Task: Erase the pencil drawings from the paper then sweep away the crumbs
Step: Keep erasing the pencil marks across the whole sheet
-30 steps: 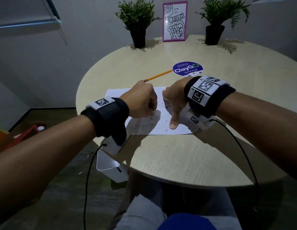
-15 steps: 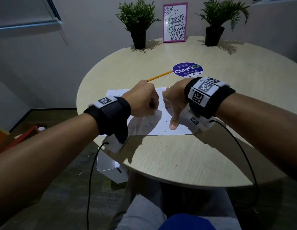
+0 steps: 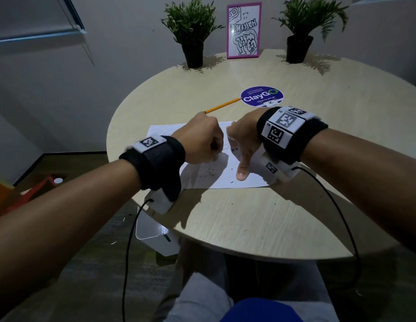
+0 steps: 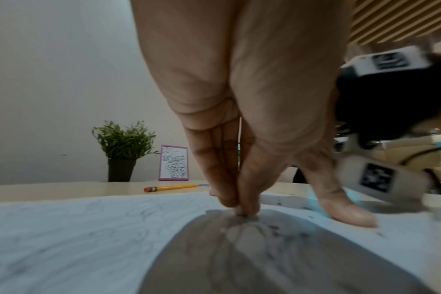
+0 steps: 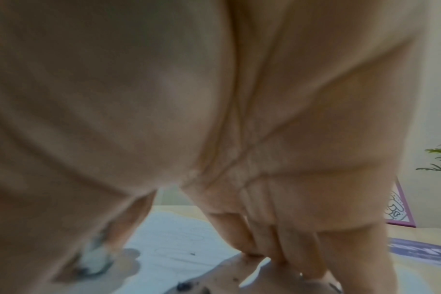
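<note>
Head view with both wrist views. A white paper (image 3: 227, 175) lies flat on the round table (image 3: 248, 219), its near edge parallel to the table's near rim and set back from it by a band of bare wood. Faint pencil drawings (image 4: 144, 212) cover the sheet's left and far parts. Dark crumbs (image 3: 210, 174) lie scattered on the near part of the paper, and a few more specks sit on the wood beyond the sheet's near edge.

The left hand (image 3: 200, 144) is over the middle of the paper, its fingers (image 4: 224, 191) curled together and pinching a small whitish eraser (image 4: 239, 209) whose tip touches the sheet. The right hand (image 3: 243, 145) stands just beside it, fingers straight and pointing down, with the thumb tip (image 3: 242, 174) pressed flat on the paper near its right edge.

A yellow pencil (image 3: 223, 105) lies on the table past the far edge of the paper, its tip reaching a round blue sticker (image 3: 262, 96). Two potted plants (image 3: 193, 31) and a pink-framed picture (image 3: 244, 31) stand along the table's far rim, well apart from the sheet. The right half of the table is bare wood. A white bin (image 3: 155, 235) sits on the floor below the table's left near edge.
</note>
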`<state>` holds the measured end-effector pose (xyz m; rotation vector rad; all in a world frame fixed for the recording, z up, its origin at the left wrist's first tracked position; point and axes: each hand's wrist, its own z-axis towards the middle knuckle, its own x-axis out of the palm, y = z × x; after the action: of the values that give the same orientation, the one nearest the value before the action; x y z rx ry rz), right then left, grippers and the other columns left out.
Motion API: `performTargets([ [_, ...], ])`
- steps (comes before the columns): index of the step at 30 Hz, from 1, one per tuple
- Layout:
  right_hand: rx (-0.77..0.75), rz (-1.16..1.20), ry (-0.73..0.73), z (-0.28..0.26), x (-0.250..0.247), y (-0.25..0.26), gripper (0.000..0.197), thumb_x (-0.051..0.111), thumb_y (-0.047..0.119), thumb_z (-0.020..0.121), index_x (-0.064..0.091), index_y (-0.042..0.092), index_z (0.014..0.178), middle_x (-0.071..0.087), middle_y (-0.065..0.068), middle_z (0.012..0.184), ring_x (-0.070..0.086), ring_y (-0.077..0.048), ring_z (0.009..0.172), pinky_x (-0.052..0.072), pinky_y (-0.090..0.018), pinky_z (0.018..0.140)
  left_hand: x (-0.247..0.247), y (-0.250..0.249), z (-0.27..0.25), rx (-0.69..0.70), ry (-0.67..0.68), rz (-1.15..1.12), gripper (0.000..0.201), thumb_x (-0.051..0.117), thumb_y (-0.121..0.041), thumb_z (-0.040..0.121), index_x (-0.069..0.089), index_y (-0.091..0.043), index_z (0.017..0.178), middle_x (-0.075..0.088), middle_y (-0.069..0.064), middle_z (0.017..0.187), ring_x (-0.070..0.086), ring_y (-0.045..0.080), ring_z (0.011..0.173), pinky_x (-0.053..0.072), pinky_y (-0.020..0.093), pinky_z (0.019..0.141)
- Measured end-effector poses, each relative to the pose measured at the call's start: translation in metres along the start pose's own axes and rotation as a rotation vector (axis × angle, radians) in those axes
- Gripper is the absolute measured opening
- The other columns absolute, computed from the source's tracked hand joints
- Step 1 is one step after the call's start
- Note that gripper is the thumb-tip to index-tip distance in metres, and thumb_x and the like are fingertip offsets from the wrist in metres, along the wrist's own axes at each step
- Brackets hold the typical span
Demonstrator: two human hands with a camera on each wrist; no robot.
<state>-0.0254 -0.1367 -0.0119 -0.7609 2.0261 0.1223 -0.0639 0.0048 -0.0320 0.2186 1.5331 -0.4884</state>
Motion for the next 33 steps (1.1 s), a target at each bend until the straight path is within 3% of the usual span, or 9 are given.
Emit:
performTargets([
  [3,0.004,0.012,0.001,0.0,0.0,0.0,0.097,0.081,0.073,0.054,0.051,0.017,0.128,0.059,-0.002,0.124,0.057,-0.026,0.11,0.044,-0.036,0.082,0.003,-0.005,-0.016,0.055,0.036,0.0,0.009,0.076,-0.009,0.076,0.079,-0.015,0.082,0.072,-0.004,0.072,0.063,0.009,0.068,0.053,0.025,0.067],
  [8,0.003,0.011,-0.001,0.001,-0.001,-0.001,0.099,0.082,0.074,0.052,0.052,0.018,0.127,0.059,-0.003,0.124,0.058,-0.026,0.109,0.047,-0.037,0.086,-0.005,-0.002,-0.02,0.07,0.133,-0.081,0.011,0.08,-0.013,0.078,0.08,-0.019,0.087,0.074,-0.008,0.076,0.065,0.0,0.069,0.053,0.018,0.072],
  [12,0.006,-0.015,0.002,0.003,0.0,0.0,0.103,0.079,0.078,0.051,0.053,0.015,0.129,0.062,-0.004,0.122,0.06,-0.026,0.106,0.046,-0.037,0.08,-0.003,0.011,-0.003,-0.028,0.013,-0.126,0.013,0.079,-0.02,0.081,0.077,-0.018,0.093,0.071,-0.005,0.071,0.058,-0.005,0.064,0.046,0.013,0.066],
  [17,-0.003,-0.035,-0.006,0.006,-0.001,0.002,0.106,0.078,0.083,0.044,0.058,0.017,0.124,0.066,-0.005,0.116,0.064,-0.028,0.103,0.052,-0.04,0.085,-0.002,0.019,0.006,-0.083,-0.035,-0.093,0.009,0.075,-0.014,0.081,0.077,-0.015,0.09,0.066,-0.006,0.069,0.058,0.005,0.067,0.054,0.026,0.072],
  [21,0.008,-0.034,-0.004,0.006,-0.001,-0.001,0.105,0.079,0.081,0.044,0.055,0.018,0.125,0.063,-0.004,0.119,0.062,-0.028,0.105,0.051,-0.043,0.089,0.002,0.02,0.002,-0.069,-0.006,-0.066,0.005,0.079,-0.014,0.077,0.074,-0.016,0.079,0.069,-0.004,0.072,0.057,0.004,0.067,0.049,0.023,0.065],
  [23,0.008,-0.03,0.005,0.005,-0.002,-0.001,0.101,0.081,0.078,0.048,0.052,0.018,0.124,0.061,-0.003,0.12,0.06,-0.027,0.108,0.049,-0.043,0.093,0.003,0.023,0.001,-0.061,-0.003,-0.094,0.009,0.081,-0.011,0.073,0.075,-0.016,0.076,0.071,-0.005,0.069,0.062,0.002,0.065,0.053,0.023,0.064],
  [27,-0.001,0.042,0.0,0.006,-0.005,-0.004,0.072,0.082,0.074,0.054,0.065,0.021,0.099,0.07,0.002,0.103,0.065,-0.023,0.1,0.052,-0.038,0.089,0.004,0.022,0.001,-0.043,-0.026,-0.085,0.008,0.08,-0.012,0.074,0.074,-0.017,0.077,0.071,-0.005,0.069,0.062,0.003,0.064,0.055,0.025,0.068],
  [31,-0.031,0.082,-0.073,0.015,-0.002,-0.002,0.109,0.079,0.08,0.049,0.053,0.022,0.136,0.066,-0.002,0.127,0.062,-0.026,0.115,0.046,-0.036,0.083,0.0,0.023,0.006,-0.046,-0.028,-0.087,0.008,0.079,-0.012,0.076,0.077,-0.015,0.082,0.072,-0.003,0.074,0.063,0.007,0.068,0.055,0.027,0.07],
  [33,-0.027,0.083,-0.068,0.021,-0.002,-0.002,0.12,0.075,0.085,0.044,0.047,0.022,0.143,0.059,-0.004,0.139,0.057,-0.028,0.124,0.041,-0.037,0.082,-0.004,0.026,0.008,-0.05,-0.025,-0.101,0.007,0.08,-0.011,0.076,0.077,-0.015,0.081,0.072,-0.004,0.074,0.064,0.005,0.068,0.057,0.03,0.072],
])
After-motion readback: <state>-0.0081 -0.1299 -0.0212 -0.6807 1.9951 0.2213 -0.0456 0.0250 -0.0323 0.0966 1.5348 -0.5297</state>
